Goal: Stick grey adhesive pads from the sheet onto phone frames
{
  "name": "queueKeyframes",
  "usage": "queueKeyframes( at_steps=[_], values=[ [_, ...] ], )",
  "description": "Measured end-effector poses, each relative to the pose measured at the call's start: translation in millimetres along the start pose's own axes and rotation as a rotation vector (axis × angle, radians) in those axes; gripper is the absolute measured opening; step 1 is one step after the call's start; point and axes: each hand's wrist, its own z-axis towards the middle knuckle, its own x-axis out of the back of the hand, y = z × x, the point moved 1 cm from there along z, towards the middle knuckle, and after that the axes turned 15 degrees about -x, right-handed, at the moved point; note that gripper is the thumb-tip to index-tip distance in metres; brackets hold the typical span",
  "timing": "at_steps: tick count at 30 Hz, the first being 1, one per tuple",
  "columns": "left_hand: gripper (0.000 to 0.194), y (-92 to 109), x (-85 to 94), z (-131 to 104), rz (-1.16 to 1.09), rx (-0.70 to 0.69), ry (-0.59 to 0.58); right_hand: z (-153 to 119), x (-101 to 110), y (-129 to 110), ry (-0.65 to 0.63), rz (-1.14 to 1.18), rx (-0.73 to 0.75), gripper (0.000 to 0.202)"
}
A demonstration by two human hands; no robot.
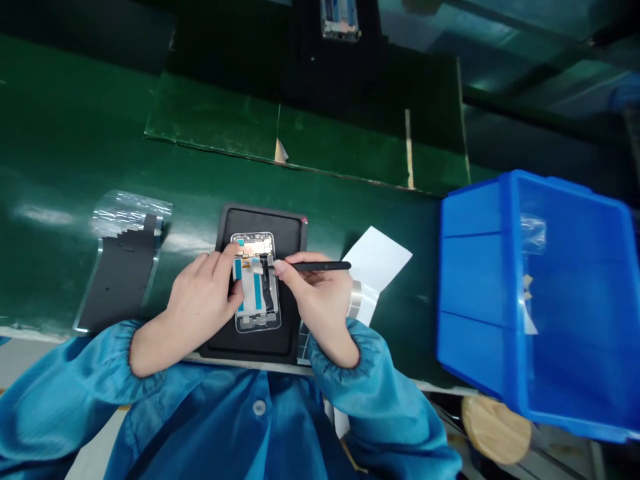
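Observation:
An opened phone (250,283), its inner boards, blue strips and a dark flex cable exposed, lies on a black tray (230,341). My left hand (200,293) steadies its left side, index finger near the top corner and thumb lower on the edge. From the right, my right hand (323,300) pinches a slim black tweezer-like tool (325,266) between thumb and fingers. The tool's tip points at the upper middle of the phone, near a small pale piece (258,267); whether it grips that piece is too small to tell.
A dark strip sheet with clear film (123,273) lies at the left. White paper (377,257) sits right of the tray, and a blue bin (477,287) with small scraps stands farther right. Another phone part (341,20) rests on the raised green board (340,147) at the back.

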Motion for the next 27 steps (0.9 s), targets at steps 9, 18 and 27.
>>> queueKeyframes(
  at_steps=[9, 18, 27],
  values=[
    [0.052, -6.6, -1.1, -2.8, -0.102, -0.065, 0.089, -5.0, -14.2, 1.6, 0.04, -0.067, -0.03, 0.017],
    [0.026, -15.4, -5.8, -16.8, -0.141, -0.138, 0.16, -9.1, -20.1, 7.2, 0.131, -0.186, 0.11, 0.011],
    [0.022, -16.5, -10.9, -17.1, -0.197, -0.135, 0.127, -8.1, -18.6, 8.3, 0.157, -0.29, 0.165, 0.01]
  ],
)
